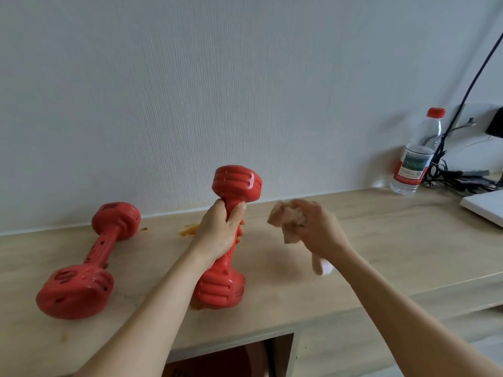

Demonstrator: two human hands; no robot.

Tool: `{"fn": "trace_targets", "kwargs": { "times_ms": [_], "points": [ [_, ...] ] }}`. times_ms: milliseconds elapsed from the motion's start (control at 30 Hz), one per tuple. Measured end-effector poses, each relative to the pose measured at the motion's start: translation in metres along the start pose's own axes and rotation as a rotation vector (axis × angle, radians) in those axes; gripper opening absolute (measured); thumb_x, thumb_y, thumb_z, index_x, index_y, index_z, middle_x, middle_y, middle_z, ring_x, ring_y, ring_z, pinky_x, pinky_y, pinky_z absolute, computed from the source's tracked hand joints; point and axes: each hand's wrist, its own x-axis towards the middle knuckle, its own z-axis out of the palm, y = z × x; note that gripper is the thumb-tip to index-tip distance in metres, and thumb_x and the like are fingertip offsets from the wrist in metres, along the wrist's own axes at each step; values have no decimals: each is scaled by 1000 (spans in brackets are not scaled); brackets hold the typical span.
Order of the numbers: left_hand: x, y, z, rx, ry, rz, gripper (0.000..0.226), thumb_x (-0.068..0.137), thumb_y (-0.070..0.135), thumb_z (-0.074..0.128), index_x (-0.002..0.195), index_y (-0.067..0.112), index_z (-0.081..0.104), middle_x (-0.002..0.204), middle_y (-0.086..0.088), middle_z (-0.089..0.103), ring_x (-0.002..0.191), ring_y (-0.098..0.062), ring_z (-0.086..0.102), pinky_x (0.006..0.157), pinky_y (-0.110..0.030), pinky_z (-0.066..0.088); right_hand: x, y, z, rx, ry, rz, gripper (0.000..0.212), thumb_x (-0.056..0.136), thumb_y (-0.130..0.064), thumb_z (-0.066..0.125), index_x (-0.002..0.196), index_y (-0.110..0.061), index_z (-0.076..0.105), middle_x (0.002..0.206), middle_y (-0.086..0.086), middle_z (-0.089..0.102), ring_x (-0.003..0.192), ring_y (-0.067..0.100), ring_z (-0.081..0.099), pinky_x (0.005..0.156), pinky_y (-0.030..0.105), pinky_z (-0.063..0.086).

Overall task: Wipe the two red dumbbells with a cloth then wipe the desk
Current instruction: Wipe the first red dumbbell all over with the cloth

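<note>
My left hand (221, 229) grips the handle of a red dumbbell (235, 183), which stands tilted on its lower end on the wooden desk (381, 240). To its right, my right hand (317, 227) holds a crumpled pale cloth (285, 216) in the air, apart from that dumbbell, with an end of the cloth hanging below my wrist. The second red dumbbell (81, 268) lies flat on the desk at the left, untouched. Orange smears (190, 229) mark the desk behind and under the held dumbbell.
A clear water bottle (416, 153) with a red cap stands at the back right by the wall. Black cables (460, 178) tangle beside it, and a white flat object (487, 205) lies at the right edge. An opening (231, 357) shows below the desk front.
</note>
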Motion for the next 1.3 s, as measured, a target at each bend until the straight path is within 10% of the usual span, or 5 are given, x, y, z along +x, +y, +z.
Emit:
{"fn": "trace_targets", "kwargs": {
  "times_ms": [133, 467, 800, 1033, 1300],
  "points": [
    [2, -1, 1, 39, 22, -12, 21, 96, 28, 48, 85, 11, 49, 70, 0, 56, 48, -5, 53, 47, -21, 45, 3, -53, -13, 429, 351, -125, 54, 82, -13, 68, 132, -24, 51, 114, -4, 51, 95, 5, 52, 77, 12, 38],
    [-20, 11, 6, 296, -301, 266, 15, 93, 28, 53, 80, 26, 44, 63, 4, 57, 50, -5, 56, 50, -20, 46, 34, -56, -34, 1185, -494, 51, 5, 85, -16, 56, 82, -17, 59, 77, 3, 55, 73, 19, 53, 73, 35, 46],
    [-9, 8, -3, 287, -181, 177, 18, 94, 28, 50, 85, 13, 49, 61, 0, 58, 46, -2, 52, 48, -15, 44, 12, -71, -32, 541, -111, -302, 12, 85, -23, 59, 95, -19, 65, 88, -2, 69, 88, 13, 67, 77, 36, 56],
    [-4, 3, -2, 239, -123, 124, 16, 93, 27, 52, 82, 17, 49, 66, 1, 59, 47, -3, 54, 49, -20, 46, 2, -55, -31, 439, 73, -312, 24, 79, -1, 65, 94, -20, 65, 93, -9, 66, 86, 5, 63, 75, 20, 51],
    [-1, 3, -16, -11, -164, -78, 17, 84, 3, 62, 92, 10, 49, 80, -3, 55, 68, -14, 54, 70, -33, 49, 8, -55, -18, 612, 294, -152, 26, 86, -38, 54, 105, -20, 55, 96, 1, 64, 89, -1, 61, 71, 15, 45]
  ]
}}
